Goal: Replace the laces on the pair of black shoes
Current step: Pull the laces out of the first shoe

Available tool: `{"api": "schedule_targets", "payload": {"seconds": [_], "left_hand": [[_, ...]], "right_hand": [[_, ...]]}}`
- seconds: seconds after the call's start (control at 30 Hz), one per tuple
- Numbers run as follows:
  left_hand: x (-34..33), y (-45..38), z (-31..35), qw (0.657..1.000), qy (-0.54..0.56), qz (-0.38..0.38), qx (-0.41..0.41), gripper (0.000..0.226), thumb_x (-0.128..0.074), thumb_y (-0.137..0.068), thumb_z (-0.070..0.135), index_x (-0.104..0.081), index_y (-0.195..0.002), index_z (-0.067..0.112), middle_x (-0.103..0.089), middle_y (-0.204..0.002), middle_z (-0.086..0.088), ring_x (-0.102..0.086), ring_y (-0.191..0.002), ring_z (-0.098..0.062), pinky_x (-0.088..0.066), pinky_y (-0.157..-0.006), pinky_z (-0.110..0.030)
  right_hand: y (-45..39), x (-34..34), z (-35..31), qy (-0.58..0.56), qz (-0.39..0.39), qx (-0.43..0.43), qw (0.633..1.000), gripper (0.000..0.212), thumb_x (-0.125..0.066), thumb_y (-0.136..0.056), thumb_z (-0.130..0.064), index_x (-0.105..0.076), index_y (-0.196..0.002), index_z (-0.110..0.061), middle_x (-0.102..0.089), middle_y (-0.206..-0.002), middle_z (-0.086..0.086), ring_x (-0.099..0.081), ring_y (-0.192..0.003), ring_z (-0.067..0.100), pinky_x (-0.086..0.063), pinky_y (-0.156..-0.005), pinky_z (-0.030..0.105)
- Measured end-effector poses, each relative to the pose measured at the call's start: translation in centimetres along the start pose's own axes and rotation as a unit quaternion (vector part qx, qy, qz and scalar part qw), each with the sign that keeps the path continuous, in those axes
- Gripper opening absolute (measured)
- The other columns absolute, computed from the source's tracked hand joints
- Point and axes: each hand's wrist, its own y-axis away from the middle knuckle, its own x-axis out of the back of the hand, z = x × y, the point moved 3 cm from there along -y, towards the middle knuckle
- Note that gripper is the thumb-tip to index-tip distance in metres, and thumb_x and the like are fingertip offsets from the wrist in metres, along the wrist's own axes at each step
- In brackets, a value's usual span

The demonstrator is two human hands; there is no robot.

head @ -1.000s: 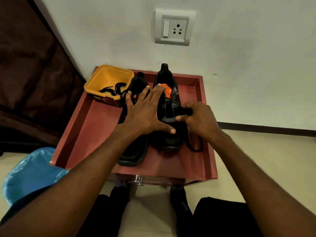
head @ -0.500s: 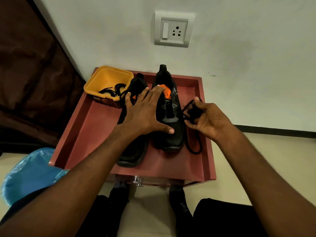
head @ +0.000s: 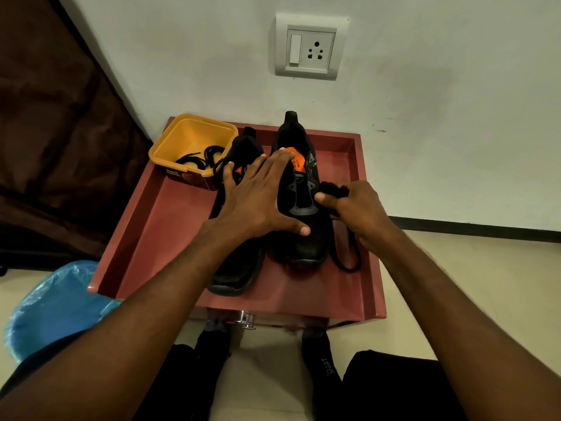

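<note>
Pressing down across both shoes, my left hand [head: 258,202] lies flat with fingers spread: thumb on the toe of the right shoe [head: 299,205], fingertips reaching the orange tongue label and the left shoe [head: 235,262] beneath the palm.

Item: my right hand [head: 353,208], just right of that thumb, fingers curled, gripping a bunched black lace [head: 332,188] at the right shoe's eyelets. Below the grip the lace trails down in a loop [head: 349,262] onto the tray floor, beside the shoe's toe.

Item: red tray [head: 145,226], holding both shoes side by side, toes toward me, heels toward the wall.

Item: yellow tub [head: 170,141], at the tray's far left corner, well beyond my left fingertips, with more black laces [head: 197,158] coiled inside; one strand hangs over the rim toward the left shoe.

Item: wall socket [head: 309,47], above the shoes.

Item: blue plastic bag [head: 51,308], left of my left forearm, on the floor.
</note>
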Motion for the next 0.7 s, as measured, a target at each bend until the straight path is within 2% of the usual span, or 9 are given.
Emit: {"api": "schedule_targets", "payload": {"seconds": [0.07, 0.1, 0.17, 0.2, 0.23, 0.37, 0.47, 0.57, 0.7], "left_hand": [[0.1, 0.0, 0.0, 1.0, 0.001, -0.001, -0.002, 0.14, -0.07, -0.053, 0.092, 0.002, -0.161, 0.04, 0.004, -0.172, 0.014, -0.001, -0.16, -0.019, 0.008, -0.118, -0.068], [0.1, 0.0, 0.0, 1.0, 0.003, -0.002, -0.003, 0.14, -0.07, -0.053, 0.092, 0.002, -0.161, 0.04, 0.004, -0.172, 0.015, -0.001, -0.16, -0.019, 0.008, -0.119, -0.068], [0.2, 0.0, -0.1, 1.0, 0.006, -0.002, -0.003, 0.14, -0.071, -0.053, 0.092, 0.001, -0.161, 0.04, 0.003, -0.172, 0.014, -0.002, -0.16, -0.019, 0.008, -0.119, -0.068], [0.2, 0.0, -0.1, 1.0, 0.007, -0.003, -0.002, 0.14, -0.071, -0.053, 0.092, 0.001, -0.161, 0.039, 0.002, -0.172, 0.014, -0.002, -0.16, -0.018, 0.008, -0.119, -0.068], [0.2, 0.0, -0.1, 1.0, 0.007, -0.004, -0.001, 0.14, -0.071, -0.053, 0.092, 0.001, -0.161, 0.039, 0.002, -0.172, 0.014, -0.002, -0.16, -0.018, 0.008, -0.119, -0.068], [0.3, 0.0, -0.1, 1.0, 0.006, -0.006, -0.003, 0.14, -0.071, -0.053, 0.091, 0.002, -0.161, 0.039, 0.004, -0.173, 0.014, -0.002, -0.16, -0.019, 0.007, -0.12, -0.069], [0.3, 0.1, -0.2, 1.0, 0.009, -0.006, -0.005, 0.14, -0.072, -0.054, 0.09, 0.002, -0.161, 0.039, 0.004, -0.172, 0.014, -0.002, -0.16, -0.019, 0.007, -0.12, -0.069], [0.4, 0.1, -0.1, 1.0, 0.015, -0.009, -0.007, 0.139, -0.074, -0.054, 0.088, 0.001, -0.161, 0.039, 0.004, -0.172, 0.015, -0.002, -0.16, -0.019, 0.007, -0.12, -0.069], [0.3, 0.1, -0.1, 1.0, 0.015, -0.011, -0.005, 0.139, -0.072, -0.053, 0.089, 0.001, -0.161, 0.04, 0.004, -0.172, 0.015, -0.002, -0.16, -0.019, 0.006, -0.12, -0.069]], "right_hand": [[-0.4, 0.5, 0.4, -0.136, 0.0, -0.057, 0.989, 0.007, -0.069, -0.099, -0.016, -0.072, -0.101, -0.011, -0.077, -0.094, 0.004, -0.074, -0.096, 0.018, -0.062, -0.088, 0.035], [-0.5, 0.8, 0.6, -0.243, 0.004, -0.101, 0.965, 0.009, -0.063, -0.102, -0.015, -0.068, -0.1, -0.008, -0.076, -0.091, 0.007, -0.073, -0.096, 0.023, -0.063, -0.086, 0.037], [-0.8, 1.0, 1.4, -0.438, 0.002, -0.193, 0.878, 0.016, -0.051, -0.107, -0.016, -0.061, -0.097, -0.008, -0.075, -0.091, 0.013, -0.072, -0.097, 0.031, -0.062, -0.081, 0.043], [-0.9, 1.0, 1.8, -0.483, -0.004, -0.226, 0.846, 0.019, -0.047, -0.108, -0.017, -0.06, -0.096, -0.01, -0.075, -0.094, 0.014, -0.071, -0.099, 0.032, -0.059, -0.081, 0.046], [-1.0, 1.0, 2.1, -0.491, -0.011, -0.244, 0.836, 0.02, -0.045, -0.108, -0.019, -0.06, -0.096, -0.011, -0.075, -0.097, 0.013, -0.07, -0.1, 0.03, -0.056, -0.081, 0.045], [-1.0, 0.5, 1.7, -0.366, -0.043, -0.189, 0.91, 0.024, -0.065, -0.099, -0.036, -0.069, -0.098, -0.012, -0.075, -0.093, 0.001, -0.071, -0.1, 0.017, -0.054, -0.086, 0.037], [-0.5, -0.3, 0.8, -0.221, -0.057, -0.082, 0.97, 0.025, -0.081, -0.088, -0.021, -0.074, -0.111, -0.014, -0.08, -0.104, -0.001, -0.074, -0.104, 0.015, -0.058, -0.088, 0.028], [-0.2, -0.7, 0.5, -0.153, -0.023, -0.029, 0.987, 0.021, -0.082, -0.085, -0.009, -0.078, -0.106, -0.012, -0.081, -0.096, 0.001, -0.077, -0.09, 0.012, -0.058, -0.072, 0.017], [-0.4, -0.5, 0.9, -0.077, 0.019, -0.015, 0.997, 0.021, -0.079, -0.09, -0.016, -0.078, -0.111, -0.017, -0.08, -0.096, -0.001, -0.077, -0.09, 0.014, -0.06, -0.078, 0.027]]}}
